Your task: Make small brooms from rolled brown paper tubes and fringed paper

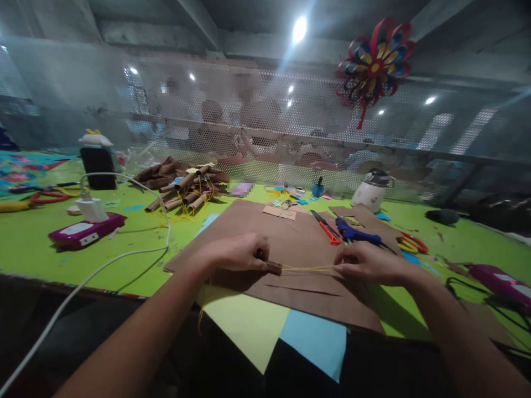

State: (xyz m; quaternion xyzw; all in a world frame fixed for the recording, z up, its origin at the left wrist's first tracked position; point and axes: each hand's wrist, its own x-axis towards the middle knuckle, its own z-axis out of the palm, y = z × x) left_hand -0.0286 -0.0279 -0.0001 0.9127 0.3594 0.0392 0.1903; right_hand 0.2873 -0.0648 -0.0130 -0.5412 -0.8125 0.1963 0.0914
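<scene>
Over a brown cardboard sheet (244, 221), my left hand (240, 251) is closed round a small brown paper tube (274, 267). Yellow string (309, 268) comes out of the tube's right end and runs straight across to my right hand (365, 262), whose fingers pinch it. More yellow string hangs below my left wrist over the table edge. Under the cardboard, a pale yellow paper (244, 320) and a light blue paper (317, 337) stick out toward me. A slit shows in the cardboard below the tube.
Beyond my right hand lie a red utility knife (327, 228), a blue glue gun (357, 232) and scissors (412, 242). Brown tubes (188, 190) with yellow strings are piled at the back left. A white cable (166, 221) loops from a purple power strip (87, 232). A white bottle (371, 190) stands behind.
</scene>
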